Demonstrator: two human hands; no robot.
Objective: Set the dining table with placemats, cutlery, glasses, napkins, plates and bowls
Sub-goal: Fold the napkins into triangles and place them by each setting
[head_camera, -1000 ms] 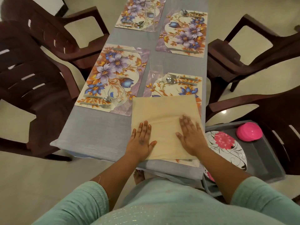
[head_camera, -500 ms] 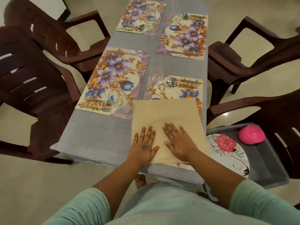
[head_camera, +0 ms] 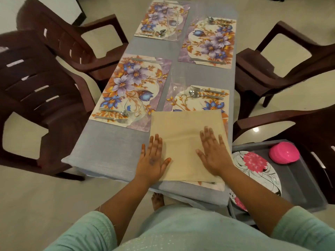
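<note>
At lower centre of the frame, a square beige cloth napkin (head_camera: 183, 140) lies on the nearest floral placemat (head_camera: 197, 104). The left hand (head_camera: 153, 160) and right hand (head_camera: 213, 153) press it, fingers straight and flat.

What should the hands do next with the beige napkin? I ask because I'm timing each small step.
Probably fold it in half. The napkin lies spread open over the near right placemat, covering most of it, with the left hand and right hand pressed flat on it, fingers straight. Spread open it takes the room where a plate from the grey tray would sit.
</note>
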